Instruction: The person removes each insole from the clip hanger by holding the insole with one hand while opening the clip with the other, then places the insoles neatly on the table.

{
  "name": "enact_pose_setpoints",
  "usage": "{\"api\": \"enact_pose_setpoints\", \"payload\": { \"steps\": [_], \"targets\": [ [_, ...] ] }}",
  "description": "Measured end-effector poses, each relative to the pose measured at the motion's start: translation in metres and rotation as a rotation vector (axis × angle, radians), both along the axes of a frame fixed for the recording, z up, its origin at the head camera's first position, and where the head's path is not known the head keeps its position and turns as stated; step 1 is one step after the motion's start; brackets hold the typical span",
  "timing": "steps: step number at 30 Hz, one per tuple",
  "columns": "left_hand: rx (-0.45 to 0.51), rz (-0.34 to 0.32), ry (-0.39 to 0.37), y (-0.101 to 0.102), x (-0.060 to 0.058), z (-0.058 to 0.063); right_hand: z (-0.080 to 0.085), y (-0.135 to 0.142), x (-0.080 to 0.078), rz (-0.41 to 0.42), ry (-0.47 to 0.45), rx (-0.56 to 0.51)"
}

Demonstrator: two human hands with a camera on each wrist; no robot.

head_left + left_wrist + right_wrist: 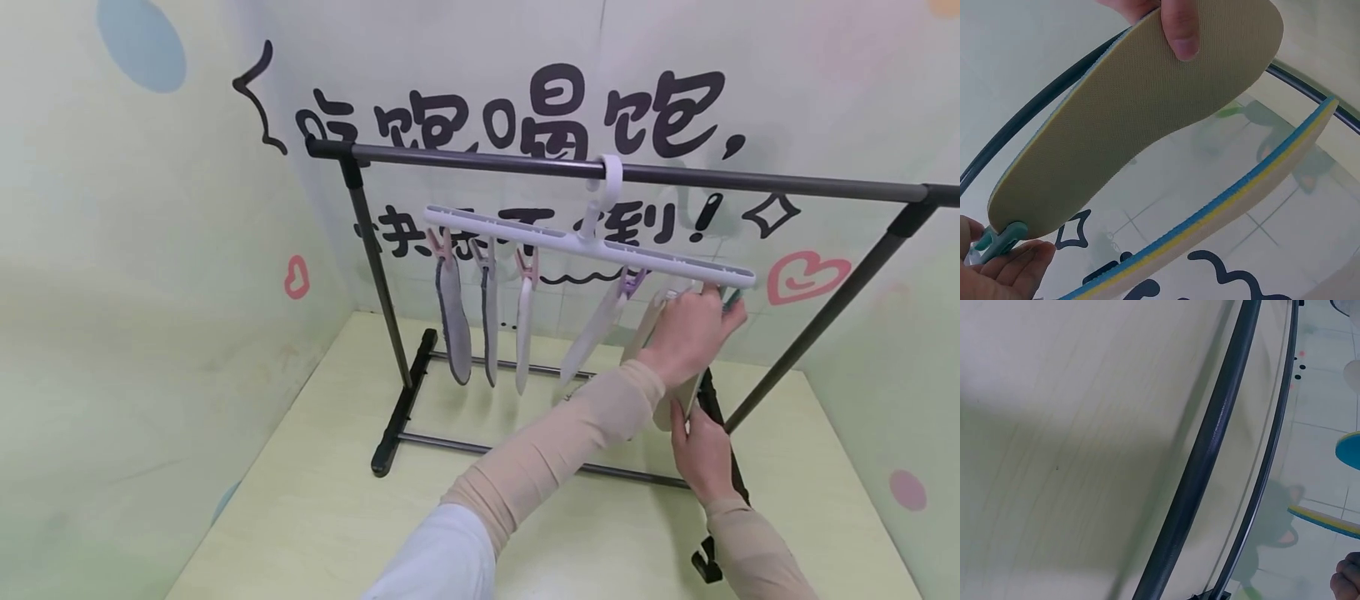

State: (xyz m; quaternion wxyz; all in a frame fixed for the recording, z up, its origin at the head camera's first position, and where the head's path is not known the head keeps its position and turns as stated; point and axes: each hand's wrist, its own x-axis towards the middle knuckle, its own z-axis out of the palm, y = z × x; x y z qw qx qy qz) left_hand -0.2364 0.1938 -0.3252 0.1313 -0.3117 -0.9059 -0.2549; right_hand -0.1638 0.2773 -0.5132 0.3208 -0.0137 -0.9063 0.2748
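Note:
My left hand (686,329) is raised under the right end of a pale lilac clip hanger (517,232). It pinches a green clip (1009,240), whose jaws sit over one end of a beige-backed insole (1116,119). Lower down, my right hand (703,454) grips the other end of this insole, thumb flat on the beige side in the left wrist view. Beside it hangs another insole (1210,219) with blue and yellow layers. Farther left, a white insole (596,337) hangs from a purple clip (633,282).
More insoles hang at the left, including a dark-edged grey insole (453,325) on a pink clip (441,243). The hanger's hook loops over the black rack's top bar (487,160). Rack feet (393,437) stand on a pale tabletop (300,525), between printed walls.

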Motion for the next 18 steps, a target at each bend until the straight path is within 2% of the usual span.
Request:
{"api": "enact_pose_setpoints", "payload": {
  "steps": [7, 12, 15, 18],
  "targets": [
    [0.010, -0.030, 0.004, -0.001, 0.002, 0.002, -0.007, -0.001, 0.008, -0.015, 0.003, -0.015],
    [0.002, -0.034, 0.022, 0.001, 0.002, 0.001, -0.014, -0.001, 0.016, -0.016, 0.027, -0.022],
    [-0.002, -0.025, 0.053, 0.001, 0.002, 0.001, -0.018, 0.001, 0.020, -0.024, 0.018, -0.026],
    [-0.006, -0.029, 0.048, 0.000, 0.002, 0.003, -0.020, 0.003, 0.024, -0.032, 0.006, -0.027]
  ]
}}
